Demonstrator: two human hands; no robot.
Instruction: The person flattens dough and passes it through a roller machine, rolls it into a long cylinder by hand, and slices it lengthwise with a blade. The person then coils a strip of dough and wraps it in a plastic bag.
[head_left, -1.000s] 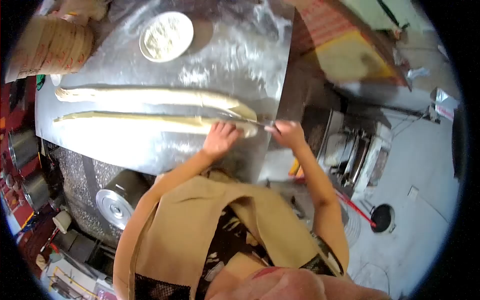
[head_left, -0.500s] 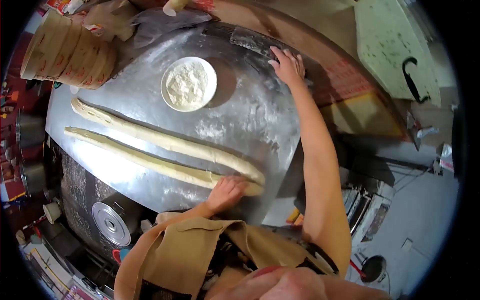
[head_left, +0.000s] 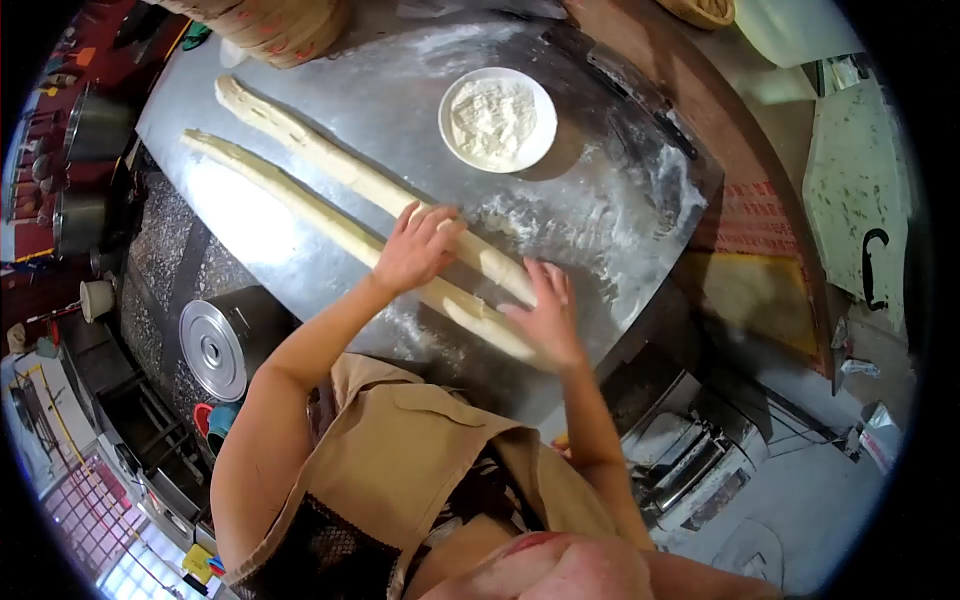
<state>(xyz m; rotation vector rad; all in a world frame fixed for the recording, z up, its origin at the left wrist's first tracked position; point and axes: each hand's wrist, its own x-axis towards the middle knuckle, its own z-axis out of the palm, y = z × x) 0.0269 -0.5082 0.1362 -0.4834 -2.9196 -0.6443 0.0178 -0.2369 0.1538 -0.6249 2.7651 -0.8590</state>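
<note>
Two long, pale dough rolls lie side by side on a metal worktop, the far dough roll [head_left: 345, 165] and the near dough roll [head_left: 300, 210]. My left hand [head_left: 418, 248] reaches across the near roll, its fingers curled over the middle of the far one. At the right end of the far roll is my right hand [head_left: 548, 315], with thumb and fingers around the dough. The near roll has an uneven, folded seam toward its right end. Beyond the rolls stands a white bowl [head_left: 545, 125] holding flour [head_left: 492, 120].
Loose flour is smeared over the metal worktop [head_left: 600, 235]. A dark, flour-dusted flat tool [head_left: 640, 95] lies along the far right edge. Bamboo steamers [head_left: 275, 25] stand at the far left. A lidded metal pot [head_left: 215, 348] is below the worktop's left side.
My right hand has come back from the far edge to the far roll's right end. My left hand has moved from the near roll to the far roll. The view has shifted.
</note>
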